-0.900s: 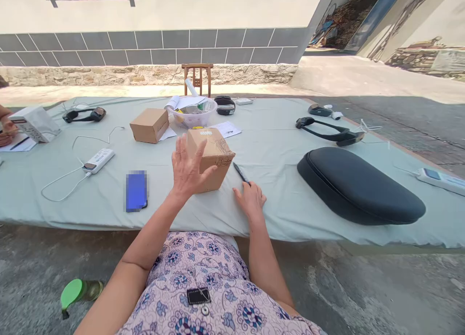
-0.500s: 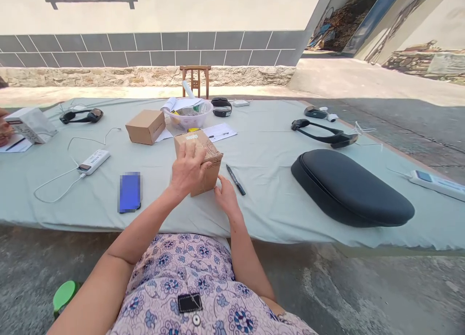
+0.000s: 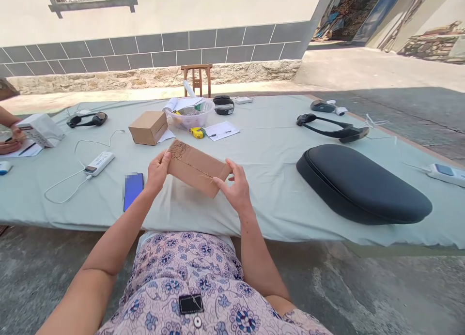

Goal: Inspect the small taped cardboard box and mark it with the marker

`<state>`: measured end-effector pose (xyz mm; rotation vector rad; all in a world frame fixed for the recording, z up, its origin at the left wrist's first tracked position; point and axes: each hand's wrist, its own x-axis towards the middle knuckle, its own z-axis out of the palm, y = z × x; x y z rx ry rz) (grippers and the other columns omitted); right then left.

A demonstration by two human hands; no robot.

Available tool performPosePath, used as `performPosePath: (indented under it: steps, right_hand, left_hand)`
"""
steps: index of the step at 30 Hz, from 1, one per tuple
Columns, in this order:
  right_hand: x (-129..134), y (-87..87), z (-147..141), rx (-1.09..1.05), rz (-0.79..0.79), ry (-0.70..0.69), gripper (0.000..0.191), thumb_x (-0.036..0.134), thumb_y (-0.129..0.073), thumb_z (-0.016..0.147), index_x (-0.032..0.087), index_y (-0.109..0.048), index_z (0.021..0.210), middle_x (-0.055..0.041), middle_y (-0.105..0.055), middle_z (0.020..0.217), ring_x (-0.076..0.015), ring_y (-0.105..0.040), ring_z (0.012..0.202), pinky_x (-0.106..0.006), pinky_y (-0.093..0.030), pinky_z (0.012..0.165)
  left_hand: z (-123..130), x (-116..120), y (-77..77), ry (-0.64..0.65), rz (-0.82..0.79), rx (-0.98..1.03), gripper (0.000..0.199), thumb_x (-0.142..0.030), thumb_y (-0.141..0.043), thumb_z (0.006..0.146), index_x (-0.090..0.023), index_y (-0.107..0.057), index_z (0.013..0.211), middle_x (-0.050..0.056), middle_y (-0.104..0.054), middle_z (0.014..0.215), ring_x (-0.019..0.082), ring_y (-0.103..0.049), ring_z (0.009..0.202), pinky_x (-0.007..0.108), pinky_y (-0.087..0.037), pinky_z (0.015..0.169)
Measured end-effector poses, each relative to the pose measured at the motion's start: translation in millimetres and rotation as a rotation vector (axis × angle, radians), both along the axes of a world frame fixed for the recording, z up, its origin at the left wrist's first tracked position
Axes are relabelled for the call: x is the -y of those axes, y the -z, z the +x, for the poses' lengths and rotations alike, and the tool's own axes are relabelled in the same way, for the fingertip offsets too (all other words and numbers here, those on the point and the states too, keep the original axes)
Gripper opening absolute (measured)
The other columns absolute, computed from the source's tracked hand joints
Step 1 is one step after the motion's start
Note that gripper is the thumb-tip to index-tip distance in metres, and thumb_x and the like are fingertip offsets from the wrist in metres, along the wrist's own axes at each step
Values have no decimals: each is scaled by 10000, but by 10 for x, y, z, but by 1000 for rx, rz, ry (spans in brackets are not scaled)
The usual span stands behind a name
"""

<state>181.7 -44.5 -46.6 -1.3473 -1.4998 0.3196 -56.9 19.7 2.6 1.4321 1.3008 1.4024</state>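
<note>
I hold a brown cardboard box (image 3: 196,168) tilted in the air just above the near part of the table. My left hand (image 3: 157,171) grips its left end with the thumb on top. At the right end my right hand (image 3: 234,188) holds it with the fingers spread along the edge. A brown face with faint scribbled lines is turned toward me. The black pen that lay beside the box is hidden behind it.
A pale green cloth (image 3: 265,146) covers the long table. On it lie a blue phone (image 3: 132,190), a second cardboard box (image 3: 148,127), a plastic bowl (image 3: 192,115), a yellow tape measure (image 3: 197,132), a large black cushion (image 3: 359,185), black headsets (image 3: 332,128) and a white power strip (image 3: 99,162). Another person's hands (image 3: 10,142) rest at the far left.
The box stood on the table with my left hand on its side. Both hands have now lifted it and tipped it over toward me. My right hand came off the table onto the box.
</note>
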Motion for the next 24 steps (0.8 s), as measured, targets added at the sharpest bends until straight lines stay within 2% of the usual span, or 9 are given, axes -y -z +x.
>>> performPosePath:
  steps: [2, 4, 7, 9, 11, 13, 16, 20, 24]
  right_hand:
    - [21, -61, -27, 111, 13, -46, 836, 542, -700, 823, 240, -349, 1519, -160, -479, 1484, -326, -489, 1322, -512, -431, 1103]
    - [15, -90, -50, 205, 11, -96, 996, 590, -739, 779, 237, -244, 1568, -163, -405, 1554, -356, -382, 1426, -550, -308, 1194]
    - [-35, -111, -37, 247, -30, -156, 1115, 622, -772, 731, 231, -177, 1590, -162, -336, 1598, -366, -301, 1479, -552, -249, 1226]
    - [-86, -128, -4, 218, -58, -177, 1106, 607, -782, 725, 239, -195, 1586, -157, -348, 1589, -358, -328, 1460, -539, -275, 1215]
    - [-147, -146, 32, 158, -81, -182, 1034, 571, -779, 737, 252, -254, 1568, -150, -413, 1537, -337, -427, 1378, -514, -361, 1160]
    - [-215, -162, 66, 81, -103, -174, 901, 533, -757, 759, 267, -355, 1521, -136, -490, 1450, -303, -533, 1239, -470, -467, 1043]
    - [-326, -170, 112, -26, -115, -138, 688, 506, -721, 774, 284, -513, 1391, -101, -564, 1327, -254, -598, 1059, -416, -528, 878]
    - [-445, -143, 142, -147, -92, -122, 464, 499, -692, 788, 284, -627, 1193, -55, -625, 1185, -195, -592, 907, -375, -523, 804]
    - [-493, -84, 93, -249, -17, -83, 328, 487, -638, 831, 249, -654, 1056, -22, -631, 1021, -151, -551, 810, -320, -494, 772]
  left_hand:
    - [-82, -44, 139, -8, -142, 28, 478, -580, -572, 858, -200, -708, 1113, 85, -723, 1024, 214, -661, 908, 316, -583, 679]
    - [-161, -71, 244, -20, -187, -29, 500, -603, -544, 862, -192, -699, 1100, 92, -715, 1016, 216, -652, 892, 306, -570, 641]
    - [-237, -78, 274, -26, -136, -236, 490, -560, -472, 919, -201, -670, 1187, 105, -719, 1101, 256, -664, 995, 362, -576, 766]
    - [-220, -62, 215, -93, -60, -435, 480, -468, -469, 943, -208, -596, 1326, 131, -693, 1233, 299, -647, 1131, 430, -539, 922]
    - [-128, -28, 130, -184, 62, -641, 550, -365, -490, 937, -206, -474, 1463, 168, -589, 1416, 336, -552, 1309, 484, -459, 1047]
    - [32, 23, 51, -189, 188, -833, 611, -329, -515, 923, -206, -415, 1514, 190, -424, 1566, 361, -397, 1448, 523, -391, 1107]
    - [316, 105, -37, -143, 211, -1063, 601, -470, -546, 918, -245, -484, 1472, 196, -296, 1632, 423, -260, 1504, 612, -311, 1123]
    - [578, 139, -114, -172, 87, -1105, 762, -712, -574, 819, -259, -513, 1428, 201, -303, 1617, 461, -229, 1488, 686, -288, 1089]
    - [641, 105, -110, -231, 87, -1052, 863, -783, -599, 751, -278, -494, 1443, 198, -371, 1559, 441, -292, 1436, 684, -280, 1081]
